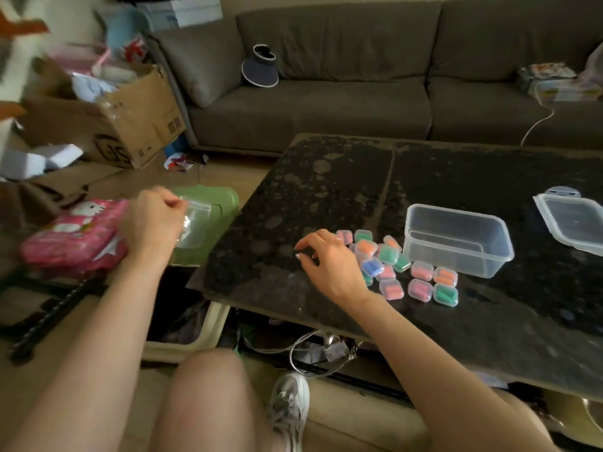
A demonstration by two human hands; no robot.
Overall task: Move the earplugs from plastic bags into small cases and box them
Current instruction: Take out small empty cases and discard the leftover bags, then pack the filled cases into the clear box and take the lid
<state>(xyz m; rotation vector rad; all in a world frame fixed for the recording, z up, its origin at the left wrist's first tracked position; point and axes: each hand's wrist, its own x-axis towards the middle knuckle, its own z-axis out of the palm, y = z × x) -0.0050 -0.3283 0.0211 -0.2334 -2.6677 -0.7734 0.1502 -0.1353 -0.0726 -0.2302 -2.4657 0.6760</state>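
My left hand [151, 220] is off the table's left edge, pinching a clear, seemingly empty plastic bag [195, 225] over a green bin [222, 207]. My right hand [329, 261] hovers over the dark table [326, 177] with fingers spread, holding nothing, just left of a cluster of several small clear cases [401, 269] filled with orange, green, blue and pink earplugs. To the right of the cases stands a clear plastic box [456, 239] with nothing inside. Its lid [574, 223] lies at the table's right edge.
A pink cartoon-print pack [78, 236] lies on the floor to the left. An open cardboard box [130, 115] stands at the back left and a brown sofa [326, 93] runs behind the table. My knee and a white shoe [290, 402] are below the table's near edge.
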